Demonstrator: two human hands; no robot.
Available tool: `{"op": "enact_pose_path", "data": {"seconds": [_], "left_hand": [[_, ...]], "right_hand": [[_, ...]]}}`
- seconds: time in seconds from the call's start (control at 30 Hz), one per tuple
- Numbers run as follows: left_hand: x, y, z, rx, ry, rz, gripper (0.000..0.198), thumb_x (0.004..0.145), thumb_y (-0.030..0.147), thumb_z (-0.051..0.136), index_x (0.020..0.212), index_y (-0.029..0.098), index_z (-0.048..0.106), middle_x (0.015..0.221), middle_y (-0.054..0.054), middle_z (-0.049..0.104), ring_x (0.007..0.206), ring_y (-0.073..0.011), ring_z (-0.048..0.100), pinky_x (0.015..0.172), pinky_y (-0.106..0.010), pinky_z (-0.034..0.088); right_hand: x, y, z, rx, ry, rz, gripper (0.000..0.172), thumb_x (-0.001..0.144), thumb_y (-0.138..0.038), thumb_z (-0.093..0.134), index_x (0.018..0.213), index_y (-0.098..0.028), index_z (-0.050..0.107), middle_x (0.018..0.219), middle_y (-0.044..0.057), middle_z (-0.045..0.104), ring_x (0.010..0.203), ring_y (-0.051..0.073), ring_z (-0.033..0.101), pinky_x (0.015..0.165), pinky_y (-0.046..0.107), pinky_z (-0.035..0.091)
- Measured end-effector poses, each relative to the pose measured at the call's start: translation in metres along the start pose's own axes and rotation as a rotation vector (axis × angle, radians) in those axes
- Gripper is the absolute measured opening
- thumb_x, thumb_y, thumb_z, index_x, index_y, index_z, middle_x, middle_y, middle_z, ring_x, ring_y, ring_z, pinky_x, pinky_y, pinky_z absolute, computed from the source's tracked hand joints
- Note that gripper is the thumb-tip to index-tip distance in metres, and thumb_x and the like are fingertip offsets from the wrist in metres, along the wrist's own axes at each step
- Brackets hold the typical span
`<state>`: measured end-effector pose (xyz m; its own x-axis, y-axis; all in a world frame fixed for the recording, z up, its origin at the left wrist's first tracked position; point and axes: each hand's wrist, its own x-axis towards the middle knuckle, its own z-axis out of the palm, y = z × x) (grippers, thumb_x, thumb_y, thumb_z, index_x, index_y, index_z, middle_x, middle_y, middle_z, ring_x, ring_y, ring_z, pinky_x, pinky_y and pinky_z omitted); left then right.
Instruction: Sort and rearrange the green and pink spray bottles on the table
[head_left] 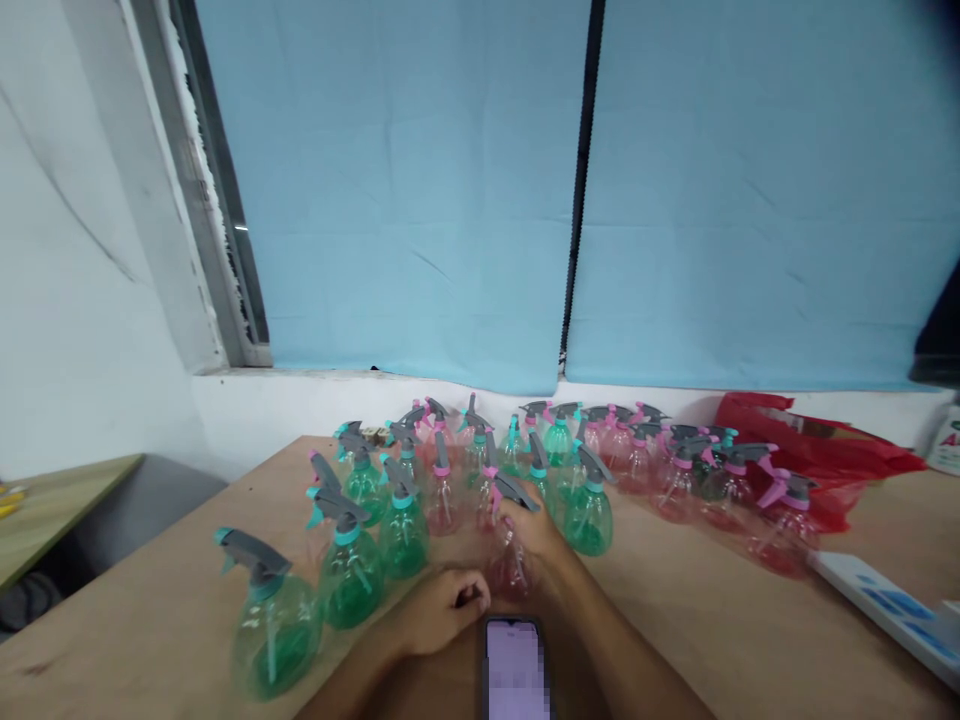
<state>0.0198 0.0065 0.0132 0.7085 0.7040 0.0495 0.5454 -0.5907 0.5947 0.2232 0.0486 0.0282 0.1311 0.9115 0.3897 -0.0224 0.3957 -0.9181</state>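
Note:
My right hand (534, 532) is wrapped round the neck of a pink spray bottle (511, 570) that stands on the wooden table (675, 620), just below its grey trigger head. My left hand (442, 605) rests on the table beside that bottle's base, fingers curled in a loose fist with nothing visible in it. A phone (514, 668) with a lit screen lies between my forearms at the near edge. Green spray bottles (352, 570) stand to the left of my hands.
Several green and pink spray bottles (637, 465) crowd the back of the table along the wall. A red plastic bag (817, 450) lies at the back right. A white box (885, 605) sits at the right edge. A lone green bottle (274, 625) stands near left.

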Motion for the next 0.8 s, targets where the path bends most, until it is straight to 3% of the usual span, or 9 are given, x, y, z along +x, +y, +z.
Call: {"op": "enact_pose_path", "data": {"seconds": [0.2, 0.27, 0.37, 0.47, 0.53, 0.63, 0.8], "left_hand": [[-0.001, 0.000, -0.001, 0.021, -0.012, -0.003, 0.024, 0.100, 0.036, 0.052, 0.093, 0.021, 0.068, 0.077, 0.002, 0.062, 0.070, -0.0148, 0.052, 0.062, -0.023, 0.034], [-0.001, 0.000, -0.001, 0.023, -0.009, -0.004, 0.024, 0.100, 0.037, 0.052, 0.093, 0.021, 0.068, 0.077, 0.002, 0.061, 0.070, -0.0150, 0.053, 0.063, -0.024, 0.035], [0.000, 0.001, -0.001, 0.033, -0.014, -0.001, 0.025, 0.100, 0.038, 0.052, 0.092, 0.021, 0.067, 0.077, 0.002, 0.060, 0.071, -0.0155, 0.053, 0.063, -0.024, 0.036], [0.000, 0.003, -0.003, 0.052, -0.025, -0.007, 0.024, 0.100, 0.037, 0.051, 0.092, 0.021, 0.067, 0.077, 0.001, 0.060, 0.072, -0.0160, 0.053, 0.064, -0.024, 0.036], [0.000, 0.004, -0.003, 0.063, -0.020, -0.012, 0.023, 0.100, 0.036, 0.051, 0.091, 0.021, 0.067, 0.077, 0.001, 0.060, 0.072, -0.0162, 0.053, 0.064, -0.024, 0.036], [-0.001, 0.005, -0.003, 0.057, -0.013, -0.020, 0.022, 0.099, 0.035, 0.052, 0.092, 0.021, 0.067, 0.078, 0.002, 0.060, 0.072, -0.0157, 0.053, 0.063, -0.024, 0.035], [-0.001, 0.004, -0.003, 0.058, -0.018, -0.014, 0.023, 0.099, 0.035, 0.052, 0.093, 0.021, 0.068, 0.079, 0.001, 0.062, 0.073, -0.0155, 0.054, 0.064, -0.024, 0.035]], "right_hand": [[0.000, -0.020, -0.004, 0.017, -0.186, -0.151, 0.025, 0.073, -0.021, 0.059, 0.091, -0.023, 0.076, 0.087, 0.002, 0.072, 0.075, 0.019, 0.061, 0.070, 0.028, 0.048], [0.001, -0.028, -0.007, 0.041, -0.111, -0.156, 0.023, 0.076, -0.026, 0.060, 0.095, -0.024, 0.073, 0.086, 0.002, 0.070, 0.075, 0.019, 0.061, 0.071, 0.029, 0.048], [0.007, -0.047, -0.015, 0.072, 0.041, -0.127, 0.016, 0.077, -0.034, 0.064, 0.089, -0.024, 0.065, 0.074, -0.001, 0.064, 0.061, 0.016, 0.057, 0.060, 0.027, 0.046], [0.014, -0.077, -0.033, 0.058, 0.003, -0.133, 0.018, 0.079, -0.040, 0.066, 0.083, -0.024, 0.058, 0.064, -0.004, 0.057, 0.054, 0.017, 0.058, 0.057, 0.028, 0.045], [0.016, -0.101, -0.052, -0.088, -0.004, -0.175, 0.019, 0.080, -0.041, 0.066, 0.081, -0.023, 0.060, 0.066, -0.003, 0.060, 0.060, 0.018, 0.060, 0.060, 0.028, 0.044], [0.010, -0.133, -0.089, -0.547, 0.040, -0.206, 0.022, 0.081, -0.043, 0.065, 0.076, -0.022, 0.068, 0.067, -0.001, 0.063, 0.065, 0.018, 0.057, 0.061, 0.027, 0.039], [-0.008, -0.160, -0.152, -1.131, 0.317, -0.100, 0.019, 0.082, -0.039, 0.065, 0.085, -0.025, 0.076, 0.075, 0.004, 0.073, 0.071, 0.022, 0.065, 0.062, 0.029, 0.038]]}}
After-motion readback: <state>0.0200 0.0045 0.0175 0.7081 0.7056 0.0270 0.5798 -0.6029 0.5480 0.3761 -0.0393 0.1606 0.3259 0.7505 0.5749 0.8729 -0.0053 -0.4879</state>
